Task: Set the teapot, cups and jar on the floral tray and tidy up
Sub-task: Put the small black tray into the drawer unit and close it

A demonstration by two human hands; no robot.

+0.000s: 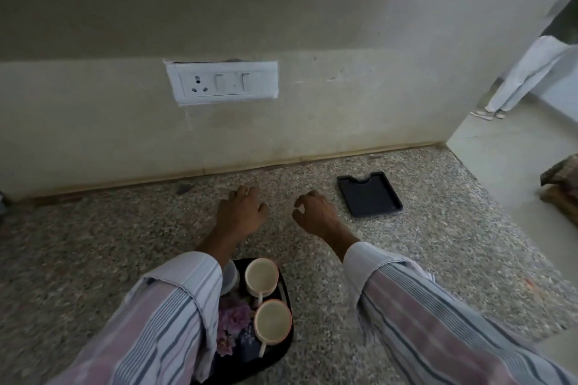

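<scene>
— What are the hands doing?

— Both are empty. The left hand [240,212] hovers palm down over the speckled stone counter [125,244], fingers loosely spread and holding nothing. The right hand [314,214] sits just beside it, also palm down, fingers curled in a little but gripping nothing. Whether either one touches the stone I cannot tell.

— And the sleeves?

— Striped sleeves run back from both wrists toward the near edge; the left sleeve [162,316] covers part of the floral tray.

— Where is that tray?

— The floral tray [286,287] lies near the counter's front edge, below the left forearm. Two cups stand on it, one cup [261,277] farther back and the other cup [272,321] nearer, both upright with handles pointing toward the front. A jar with a pale lid [230,278] sits at the tray's back left, half hidden by the sleeve. The teapot I cannot make out.

— Anything else on the counter?

— A small black tray [369,197], just right of the right hand, toward the back wall. A socket plate [222,82] is on that wall.
</scene>
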